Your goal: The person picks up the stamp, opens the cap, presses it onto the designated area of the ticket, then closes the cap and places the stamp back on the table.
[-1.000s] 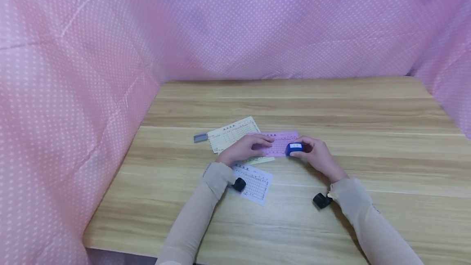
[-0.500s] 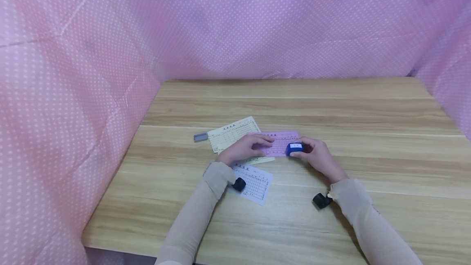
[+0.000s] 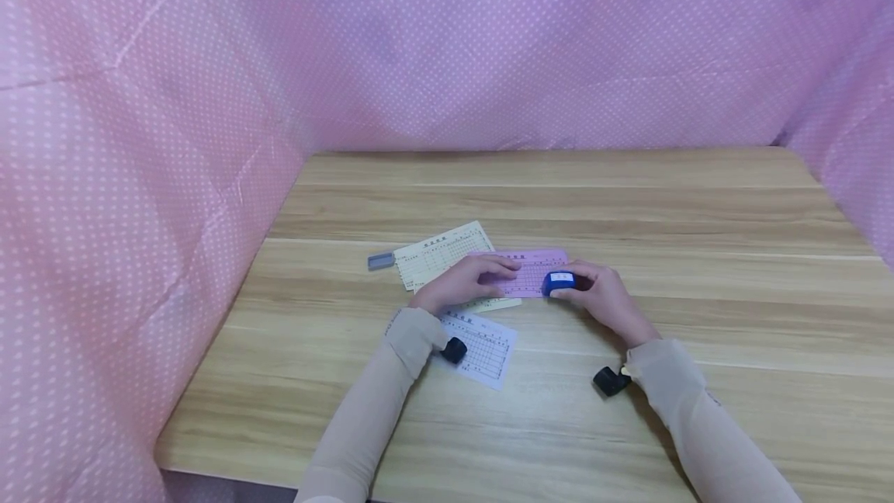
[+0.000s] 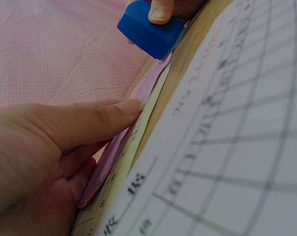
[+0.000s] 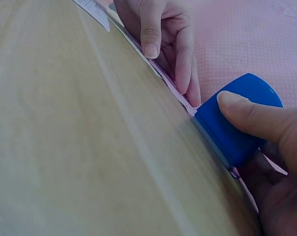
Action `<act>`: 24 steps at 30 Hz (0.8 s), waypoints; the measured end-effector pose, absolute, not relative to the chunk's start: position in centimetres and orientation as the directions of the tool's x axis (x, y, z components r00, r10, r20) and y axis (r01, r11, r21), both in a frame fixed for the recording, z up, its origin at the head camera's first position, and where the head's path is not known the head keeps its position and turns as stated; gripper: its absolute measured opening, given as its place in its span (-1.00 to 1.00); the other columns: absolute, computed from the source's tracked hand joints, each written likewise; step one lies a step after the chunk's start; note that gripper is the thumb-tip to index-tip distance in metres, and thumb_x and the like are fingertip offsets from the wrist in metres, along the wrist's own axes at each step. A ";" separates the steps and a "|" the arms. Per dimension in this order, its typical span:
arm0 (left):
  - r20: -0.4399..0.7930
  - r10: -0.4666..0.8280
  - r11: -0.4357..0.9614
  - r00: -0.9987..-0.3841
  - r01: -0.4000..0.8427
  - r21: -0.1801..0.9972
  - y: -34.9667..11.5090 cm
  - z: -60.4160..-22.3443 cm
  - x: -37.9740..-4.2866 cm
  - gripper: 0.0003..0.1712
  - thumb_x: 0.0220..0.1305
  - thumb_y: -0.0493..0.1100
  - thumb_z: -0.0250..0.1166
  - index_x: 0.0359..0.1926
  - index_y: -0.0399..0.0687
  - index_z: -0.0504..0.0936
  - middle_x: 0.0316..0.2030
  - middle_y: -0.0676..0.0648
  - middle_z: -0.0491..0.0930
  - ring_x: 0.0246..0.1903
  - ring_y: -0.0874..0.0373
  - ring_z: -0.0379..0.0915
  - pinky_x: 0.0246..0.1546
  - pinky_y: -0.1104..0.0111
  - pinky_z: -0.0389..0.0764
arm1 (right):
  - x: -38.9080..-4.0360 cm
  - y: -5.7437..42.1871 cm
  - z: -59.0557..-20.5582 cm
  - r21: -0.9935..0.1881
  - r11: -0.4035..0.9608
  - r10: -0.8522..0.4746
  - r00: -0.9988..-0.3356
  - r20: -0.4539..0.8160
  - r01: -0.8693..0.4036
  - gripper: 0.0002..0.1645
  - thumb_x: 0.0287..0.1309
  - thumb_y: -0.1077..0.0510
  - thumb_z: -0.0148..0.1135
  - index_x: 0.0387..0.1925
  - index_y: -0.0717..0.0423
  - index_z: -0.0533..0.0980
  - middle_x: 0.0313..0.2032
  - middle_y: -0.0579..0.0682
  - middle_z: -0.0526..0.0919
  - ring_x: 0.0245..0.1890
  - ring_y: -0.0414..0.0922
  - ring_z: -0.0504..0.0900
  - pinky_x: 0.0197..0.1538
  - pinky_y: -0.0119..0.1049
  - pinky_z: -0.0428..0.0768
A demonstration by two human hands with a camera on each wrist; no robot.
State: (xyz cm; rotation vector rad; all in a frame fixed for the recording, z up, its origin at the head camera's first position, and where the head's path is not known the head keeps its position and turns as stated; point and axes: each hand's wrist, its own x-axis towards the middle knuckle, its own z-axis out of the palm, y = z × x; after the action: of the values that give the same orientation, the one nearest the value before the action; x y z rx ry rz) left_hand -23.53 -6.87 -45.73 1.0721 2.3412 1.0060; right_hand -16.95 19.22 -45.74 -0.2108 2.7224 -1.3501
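Observation:
My right hand (image 3: 602, 295) grips a blue stamp (image 3: 559, 282) with a white label on top. The stamp stands on the right end of a pink printed form (image 3: 534, 270), and the right thumb lies along its side in the right wrist view. My left hand (image 3: 466, 279) rests on the left part of that pink form with thumb and fingers extended, as the left wrist view also shows. Cream printed forms (image 3: 436, 254) lie partly beneath the pink one and the left hand. A white printed form (image 3: 485, 352) lies nearer me, partly hidden by the left wrist.
A small grey rectangular cap (image 3: 380, 261) lies at the left edge of the cream forms. The wooden table (image 3: 698, 216) is bordered at the back and sides by a pink dotted curtain (image 3: 489, 45). A black camera (image 3: 611, 381) sits at the right wrist.

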 end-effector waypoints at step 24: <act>-0.049 0.764 0.464 -0.643 0.494 0.735 -6.8 -45.7 -23.5 -0.56 0.30 -0.22 0.27 0.20 -0.08 0.55 0.32 0.07 0.43 0.40 0.18 0.19 0.43 0.32 0.19 | -17.0 19.5 -45.8 -0.802 0.594 -0.175 -0.983 -0.053 -0.062 -0.48 0.11 0.06 0.39 0.10 0.17 0.57 0.19 0.25 0.54 0.24 0.22 0.47 0.29 0.13 0.39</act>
State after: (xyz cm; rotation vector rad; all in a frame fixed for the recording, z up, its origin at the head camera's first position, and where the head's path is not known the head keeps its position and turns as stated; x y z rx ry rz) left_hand -23.53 -6.81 -45.73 1.0598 2.3445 0.9968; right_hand -16.99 19.45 -45.78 -0.2007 2.6905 -1.3462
